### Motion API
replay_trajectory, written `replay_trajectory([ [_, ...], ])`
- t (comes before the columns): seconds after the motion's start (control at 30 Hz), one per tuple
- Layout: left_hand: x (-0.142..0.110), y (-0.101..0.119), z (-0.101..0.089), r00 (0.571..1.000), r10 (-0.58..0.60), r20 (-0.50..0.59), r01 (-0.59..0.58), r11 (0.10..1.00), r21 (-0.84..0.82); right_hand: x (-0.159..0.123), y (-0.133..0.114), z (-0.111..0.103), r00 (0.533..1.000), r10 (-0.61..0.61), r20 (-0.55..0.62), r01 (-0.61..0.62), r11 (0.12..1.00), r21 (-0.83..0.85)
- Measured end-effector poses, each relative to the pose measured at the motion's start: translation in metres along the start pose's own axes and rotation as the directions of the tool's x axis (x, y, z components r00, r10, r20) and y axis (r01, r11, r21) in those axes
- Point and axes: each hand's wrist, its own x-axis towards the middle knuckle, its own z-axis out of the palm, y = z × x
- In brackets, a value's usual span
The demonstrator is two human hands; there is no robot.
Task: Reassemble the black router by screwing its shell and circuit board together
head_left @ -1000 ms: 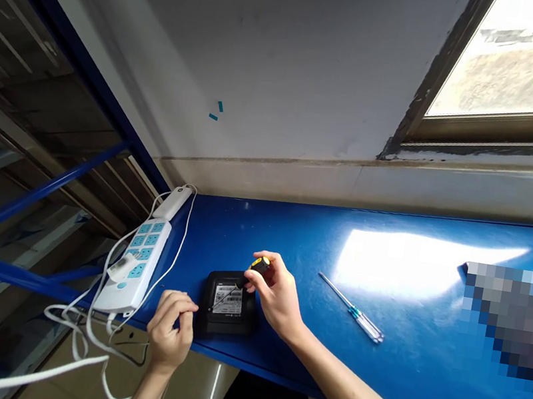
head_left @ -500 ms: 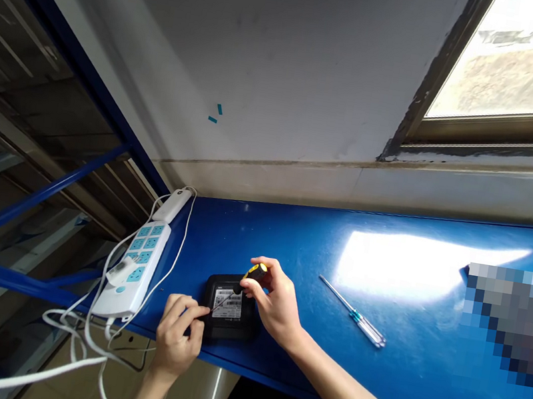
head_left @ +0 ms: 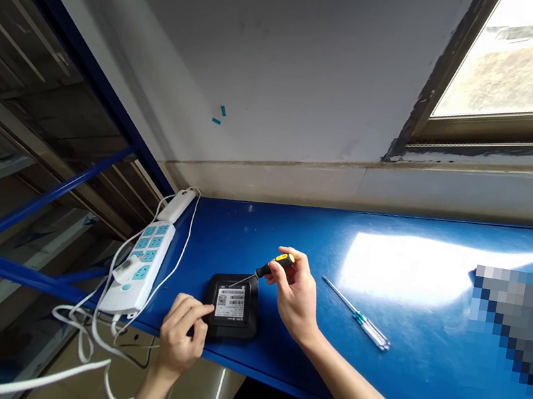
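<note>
Black device: lies label-side up near the worktop's (head_left: 302, 232) front edge, towards its left end; the black device (head_left: 232, 327) has a white label (head_left: 230, 303) on its upper face.
Right hand: the right hand (head_left: 300, 299) is closed with thumb and fingers round the handle of the yellow-and-black screwdriver (head_left: 281, 264), whose shaft slants down leftward over the label's upper part.
Left hand: the left hand (head_left: 183, 335) is at the device's left side, index finger stretched to the label's left edge, thumb apart from it, other fingers curled; no held item shows.
Step in hand: apparently work with the screwdriver tip at the labelled face, the left index finger marking or steadying a spot.
Next move calls for: probably a firm tip placement and a device kept from sliding.
Clear-handled screwdriver: the clear-handled screwdriver (head_left: 359, 314) lies right of the right hand, well in from the front edge.
Power strip: the white power strip (head_left: 132, 279) sits along the left edge.
Hard to make out: whether the tip touches the label; the left palm; small label print; the pixelated patch (head_left: 525, 321) at right.
</note>
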Motion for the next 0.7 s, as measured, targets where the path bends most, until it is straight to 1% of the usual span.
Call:
replay_trajectory([
  [0.13,0.002,-0.001,-0.002,0.998,-0.06,0.0,0.06,0.998,0.006,0.003,0.002,-0.002,1.0,-0.011,-0.024,0.01,1.0,-0.024],
  [0.2,0.004,-0.001,-0.003,0.997,-0.07,0.012,0.07,0.998,0.004,0.004,0.004,-0.002,1.0,-0.006,-0.03,0.005,0.999,-0.038],
  [0.47,0.001,-0.001,-0.002,0.999,-0.032,0.025,0.032,0.999,-0.012,0.006,0.011,-0.005,0.999,0.011,-0.053,-0.014,0.999,-0.046],
  [0.6,-0.002,-0.004,-0.001,0.999,-0.008,0.04,0.009,1.0,-0.021,0.007,0.009,-0.01,0.997,-0.005,-0.072,-0.003,0.993,-0.119],
  [0.7,-0.002,-0.006,-0.001,0.998,-0.001,0.056,0.003,1.0,-0.027,0.01,0.01,-0.016,0.995,0.017,-0.101,-0.031,0.989,-0.143],
])
